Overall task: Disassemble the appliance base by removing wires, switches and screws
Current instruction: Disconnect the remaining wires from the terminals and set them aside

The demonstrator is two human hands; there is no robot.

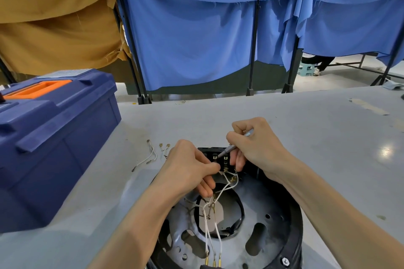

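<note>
The appliance base (251, 231) lies open side up on the grey table (306, 120) right before me, its black switch block (218, 157) at the far rim. My left hand (188, 168) pinches a white wire (227, 173) at the terminals. My right hand (253, 146) grips a thin metal screwdriver (235, 146), tip on the block. Loose wires (150, 155) lie left, near the blue toolbox (54, 137).

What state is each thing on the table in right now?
Toolbox: lid closed.
Appliance base: opened up, wires still attached.
Switch block: still mounted, terminals exposed.
Loose wires: removed, lying on the table.
Screwdriver: held, tip at the switch block.
Left hand: pinching a wire.
Right hand: gripping the screwdriver.
</note>
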